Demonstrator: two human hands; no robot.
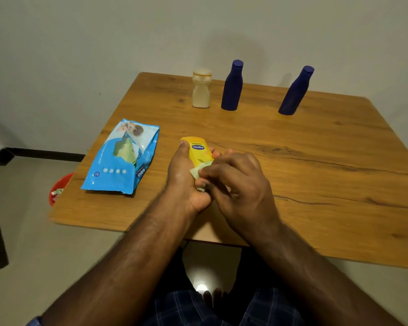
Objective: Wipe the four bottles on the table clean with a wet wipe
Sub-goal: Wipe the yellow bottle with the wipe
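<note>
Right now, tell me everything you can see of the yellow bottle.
The yellow bottle looks like smooth plastic, with a dark blue oval label reading Vaseline and faint printing below it. It is held above the near middle of the table, its rounded end pointing away from the person. The left hand wraps around it, thumb along its left side. The right hand presses a pale green wipe against its lower part. Its near end is hidden.

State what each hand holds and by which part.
Left hand grips the yellow bottle around its lower body. Right hand pinches the wet wipe against it.
</note>
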